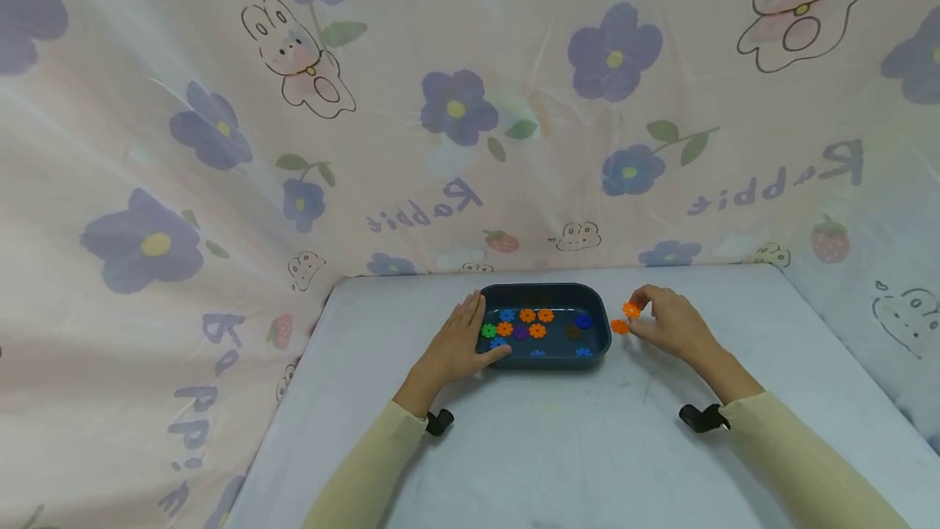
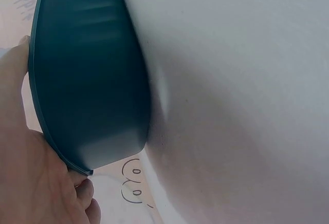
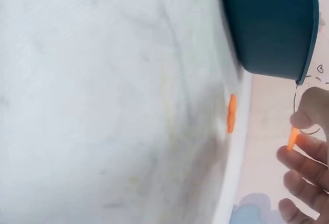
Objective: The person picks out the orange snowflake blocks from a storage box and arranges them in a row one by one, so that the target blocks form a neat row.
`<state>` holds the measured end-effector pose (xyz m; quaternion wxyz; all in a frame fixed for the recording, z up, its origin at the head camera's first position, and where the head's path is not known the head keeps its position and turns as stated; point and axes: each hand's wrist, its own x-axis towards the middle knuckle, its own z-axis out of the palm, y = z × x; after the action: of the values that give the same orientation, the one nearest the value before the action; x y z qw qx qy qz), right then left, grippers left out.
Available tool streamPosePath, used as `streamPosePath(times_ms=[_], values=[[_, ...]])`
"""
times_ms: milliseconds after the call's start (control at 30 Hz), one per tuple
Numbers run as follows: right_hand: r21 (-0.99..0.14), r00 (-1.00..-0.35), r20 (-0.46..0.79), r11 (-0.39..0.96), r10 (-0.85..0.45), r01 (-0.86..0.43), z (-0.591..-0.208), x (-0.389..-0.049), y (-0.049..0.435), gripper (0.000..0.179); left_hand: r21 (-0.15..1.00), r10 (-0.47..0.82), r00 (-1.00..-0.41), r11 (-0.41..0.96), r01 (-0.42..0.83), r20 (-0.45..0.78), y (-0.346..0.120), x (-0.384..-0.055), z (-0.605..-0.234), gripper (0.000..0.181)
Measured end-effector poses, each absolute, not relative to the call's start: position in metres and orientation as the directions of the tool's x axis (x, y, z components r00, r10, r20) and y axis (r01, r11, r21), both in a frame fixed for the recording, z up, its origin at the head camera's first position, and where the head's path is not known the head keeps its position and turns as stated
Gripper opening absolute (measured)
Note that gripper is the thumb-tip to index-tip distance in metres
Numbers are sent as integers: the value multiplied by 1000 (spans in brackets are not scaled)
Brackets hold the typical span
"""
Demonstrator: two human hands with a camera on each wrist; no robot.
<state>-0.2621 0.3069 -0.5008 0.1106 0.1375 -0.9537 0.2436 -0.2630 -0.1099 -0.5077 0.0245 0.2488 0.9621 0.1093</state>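
Now our right fingers (image 3: 305,166) pinch one orange flower (image 1: 631,310); left hand (image 1: 455,346) lies extended against tray (image 1: 547,363); loose pinch could drop it.

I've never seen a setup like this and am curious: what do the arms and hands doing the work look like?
They are a person's. The left hand and right hand are bare, without gloves. The left sleeve and right sleeve are long, plain and pale yellow-beige. A small, stubby black device shows at the left wrist and right wrist.
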Motion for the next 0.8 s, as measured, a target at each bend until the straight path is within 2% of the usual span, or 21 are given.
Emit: streamPosePath(times_ms=[233, 800], values=[[-432, -968, 143, 866, -208, -250, -506, -267, 310, 32, 218, 476, -880, 858, 465, 5, -111, -264, -509, 115], [-389, -976, 53, 896, -210, -214, -517, -273, 318, 31, 215, 479, -877, 856, 471, 13, -111, -265, -511, 113]])
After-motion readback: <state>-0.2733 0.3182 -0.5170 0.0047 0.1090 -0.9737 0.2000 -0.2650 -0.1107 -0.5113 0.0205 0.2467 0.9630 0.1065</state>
